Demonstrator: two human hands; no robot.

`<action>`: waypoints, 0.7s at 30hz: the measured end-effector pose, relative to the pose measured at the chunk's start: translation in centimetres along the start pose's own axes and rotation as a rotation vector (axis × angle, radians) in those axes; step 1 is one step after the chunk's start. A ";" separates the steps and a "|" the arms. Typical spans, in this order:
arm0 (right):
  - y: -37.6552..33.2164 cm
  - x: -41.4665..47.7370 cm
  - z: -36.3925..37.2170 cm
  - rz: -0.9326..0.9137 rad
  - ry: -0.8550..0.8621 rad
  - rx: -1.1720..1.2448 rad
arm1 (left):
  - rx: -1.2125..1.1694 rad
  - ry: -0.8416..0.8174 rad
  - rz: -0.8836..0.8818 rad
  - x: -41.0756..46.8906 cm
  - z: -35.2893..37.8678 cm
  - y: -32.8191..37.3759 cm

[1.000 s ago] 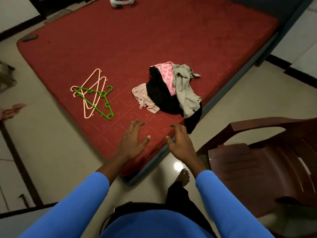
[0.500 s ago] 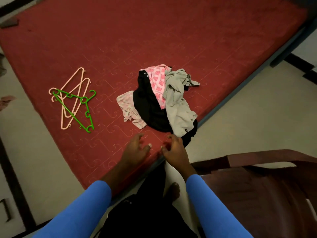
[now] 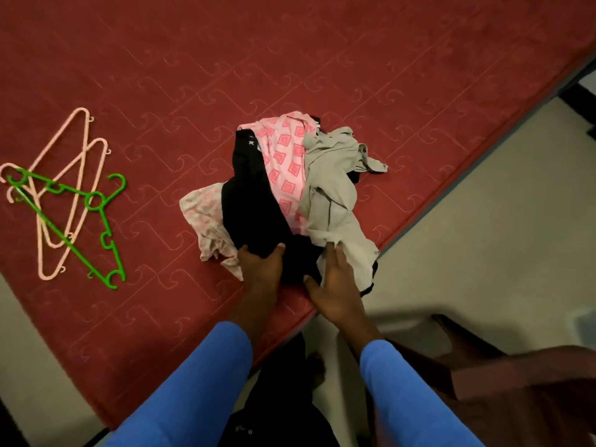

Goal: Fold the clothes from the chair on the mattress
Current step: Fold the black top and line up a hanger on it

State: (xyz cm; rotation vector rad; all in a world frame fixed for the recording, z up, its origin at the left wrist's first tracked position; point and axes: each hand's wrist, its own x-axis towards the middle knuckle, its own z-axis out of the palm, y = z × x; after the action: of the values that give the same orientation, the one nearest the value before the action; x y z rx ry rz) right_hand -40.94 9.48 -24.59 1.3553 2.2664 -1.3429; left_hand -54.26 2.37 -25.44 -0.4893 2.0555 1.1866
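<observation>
One wide-angle camera sits on the person's head and looks forward and steeply down. The blue long sleeves point(image 3: 193, 388) enter from the bottom edge, very near to the lens. The heap of crumpled clothes point(image 3: 290, 175) on the red patterned mattress point(image 3: 354, 59) fills the centre, close to the camera. The pink and green plastic hangers point(image 3: 95, 201) lie at the left edge. The pale floor point(image 3: 483, 237) and the blurred dark brown chair point(image 3: 532, 398) occupy the lower right.

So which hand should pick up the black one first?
Left, probably. The left hand has thumb and fingers round the near end of the black garment. The right hand lies open, fingertips at the grey garment beside it.
</observation>
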 end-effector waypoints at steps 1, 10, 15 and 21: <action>0.1 1.0 -0.5 0.002 0.025 -0.003 | 0.012 0.029 -0.033 0.5 0.4 0.6; -1.1 8.4 -6.9 0.213 0.225 0.004 | -0.529 -0.071 -0.068 -2.0 -2.5 9.1; -7.2 5.3 -7.3 -0.049 0.483 -0.057 | -0.630 -0.189 0.102 -5.1 -8.1 12.2; -14.3 0.7 -5.5 0.017 -0.041 0.710 | -0.766 -0.395 0.210 -8.9 -10.9 18.0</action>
State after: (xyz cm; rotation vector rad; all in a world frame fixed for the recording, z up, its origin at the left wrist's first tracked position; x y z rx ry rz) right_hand -50.87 11.61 -13.08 1.4836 1.7973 -2.2685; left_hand -63.57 1.91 -4.58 -0.3437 1.2924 2.0180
